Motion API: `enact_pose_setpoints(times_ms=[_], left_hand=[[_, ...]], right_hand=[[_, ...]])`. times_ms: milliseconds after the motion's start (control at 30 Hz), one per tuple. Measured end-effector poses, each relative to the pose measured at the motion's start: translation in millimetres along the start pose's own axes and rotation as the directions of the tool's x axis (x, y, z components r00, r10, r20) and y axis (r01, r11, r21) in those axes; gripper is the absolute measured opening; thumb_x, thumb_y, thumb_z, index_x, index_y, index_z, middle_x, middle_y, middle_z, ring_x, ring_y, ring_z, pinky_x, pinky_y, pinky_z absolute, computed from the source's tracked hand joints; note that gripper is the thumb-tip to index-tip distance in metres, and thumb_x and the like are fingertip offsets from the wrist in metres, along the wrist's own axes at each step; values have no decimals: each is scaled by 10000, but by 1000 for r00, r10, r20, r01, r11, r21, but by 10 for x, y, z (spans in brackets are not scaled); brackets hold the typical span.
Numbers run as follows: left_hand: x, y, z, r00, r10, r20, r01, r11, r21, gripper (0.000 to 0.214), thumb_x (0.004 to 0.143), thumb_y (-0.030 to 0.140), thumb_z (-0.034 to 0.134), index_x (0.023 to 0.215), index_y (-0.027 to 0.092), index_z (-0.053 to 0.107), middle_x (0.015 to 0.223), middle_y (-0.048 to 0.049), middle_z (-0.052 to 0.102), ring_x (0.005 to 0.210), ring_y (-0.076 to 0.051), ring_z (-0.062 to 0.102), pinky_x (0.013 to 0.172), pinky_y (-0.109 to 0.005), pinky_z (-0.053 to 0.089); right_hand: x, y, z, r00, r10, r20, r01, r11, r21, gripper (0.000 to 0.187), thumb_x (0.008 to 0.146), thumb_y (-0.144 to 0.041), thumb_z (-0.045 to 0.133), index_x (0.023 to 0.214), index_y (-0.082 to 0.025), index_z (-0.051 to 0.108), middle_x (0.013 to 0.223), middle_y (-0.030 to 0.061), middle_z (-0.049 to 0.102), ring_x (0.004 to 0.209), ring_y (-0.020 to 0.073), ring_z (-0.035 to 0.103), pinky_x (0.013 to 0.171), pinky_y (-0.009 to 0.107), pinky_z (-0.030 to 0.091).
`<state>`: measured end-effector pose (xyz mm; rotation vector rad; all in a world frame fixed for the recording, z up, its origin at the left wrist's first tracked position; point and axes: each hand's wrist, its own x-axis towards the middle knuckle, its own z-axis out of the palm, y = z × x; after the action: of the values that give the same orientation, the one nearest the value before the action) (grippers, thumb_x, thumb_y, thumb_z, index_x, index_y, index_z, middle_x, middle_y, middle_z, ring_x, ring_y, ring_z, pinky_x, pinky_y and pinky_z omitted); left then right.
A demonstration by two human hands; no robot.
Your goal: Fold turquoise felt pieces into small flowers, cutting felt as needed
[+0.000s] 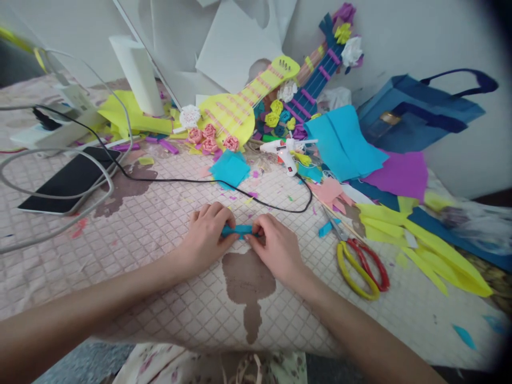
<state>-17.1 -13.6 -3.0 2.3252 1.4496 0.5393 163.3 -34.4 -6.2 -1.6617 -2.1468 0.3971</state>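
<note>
Two grips closed | left hand (208,230) pinches blue strip (239,230) | right hand (277,246) pinches its other end

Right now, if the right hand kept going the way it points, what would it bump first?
Probably the left hand: the right hand points left along the blue strip both hands pinch.

The left grip (208,229) and right grip (278,248) are bare, forearms (100,304) unsleeved.
</note>
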Motion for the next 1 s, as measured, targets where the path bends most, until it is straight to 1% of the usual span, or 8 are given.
enact_pose_setpoints(times_ms=[100, 233, 433, 633, 700, 800, 900, 1000], left_hand=[[-21, -4, -22, 999, -9, -31, 6, 995, -101, 88, 809, 161, 576, 886, 180, 538, 974, -54, 517, 922, -227, 494, 781, -383, 382], [-33, 0, -57, 999, 38, -16, -40, 986, -163, 179, 815, 94, 508, 928, 214, 579, 1006, -38, 519, 962, -212, 493, 819, -383, 365], [16, 45, -22, 999, 5, -34, -9, 991, -133, 112, 841, 268, 588, 941, 229, 620, 1029, -49, 544, 985, -245, 481, 801, -401, 345], [35, -32, -46, 998, 66, 18, -63, 991, -121, 110, 844, 216, 577, 869, 256, 675, 951, -23, 576, 959, -228, 492, 827, -409, 332], [21, -70, -78, 996, 80, 35, -74, 983, -167, 115, 842, 221, 576, 895, 257, 671, 985, -22, 576, 976, -227, 497, 849, -412, 337], [-4, -121, -109, 991, 133, 30, -123, 964, -234, 155, 815, 230, 614, 967, 248, 642, 1060, -28, 563, 1018, -227, 498, 894, -409, 345], [-23, -154, -113, 983, 183, 8, -175, 951, -254, 189, 798, 222, 640, 985, 236, 621, 1090, -34, 554, 1043, -224, 494, 904, -392, 351], [-31, -168, -110, 976, 216, -22, -216, 951, -219, 135, 811, 187, 612, 938, 230, 628, 1052, -32, 562, 1025, -218, 497, 880, -383, 342]], right_hand=[[-21, 33, -6, 1000, 9, -12, -8, 998, 59, 155, 815, -201, 593, 861, -221, 446, 841, -10, 569, 749, 161, 569, 609, 274, 384], [-36, 46, -23, 1000, -27, 6, 27, 996, 89, 146, 825, -158, 552, 889, -229, 441, 897, 0, 559, 796, 166, 580, 642, 285, 410], [-21, 46, -28, 999, -50, 10, 49, 995, 84, 134, 834, -165, 552, 894, -232, 452, 899, 8, 551, 826, 179, 586, 674, 303, 438], [-43, 70, -49, 993, -97, 61, 95, 995, 42, 93, 860, -223, 554, 929, -229, 492, 955, 25, 529, 760, 160, 585, 627, 301, 458], [-47, 92, -66, 989, -143, 39, 140, 988, 63, 173, 824, -238, 615, 954, -231, 501, 974, 32, 515, 801, 172, 581, 640, 307, 476], [-28, 133, -97, 967, -252, -20, 253, 961, 110, 248, 778, -192, 669, 971, -226, 517, 1005, 54, 512, 956, 209, 555, 753, 333, 497], [11, 168, -127, 932, -359, -49, 363, 922, 139, 198, 816, -137, 622, 976, -220, 538, 1045, 71, 537, 1016, 217, 521, 861, 369, 476], [42, 195, -142, 906, -421, -44, 423, 896, 133, 123, 871, -145, 562, 973, -214, 558, 1036, 74, 575, 987, 216, 516, 858, 380, 468]])
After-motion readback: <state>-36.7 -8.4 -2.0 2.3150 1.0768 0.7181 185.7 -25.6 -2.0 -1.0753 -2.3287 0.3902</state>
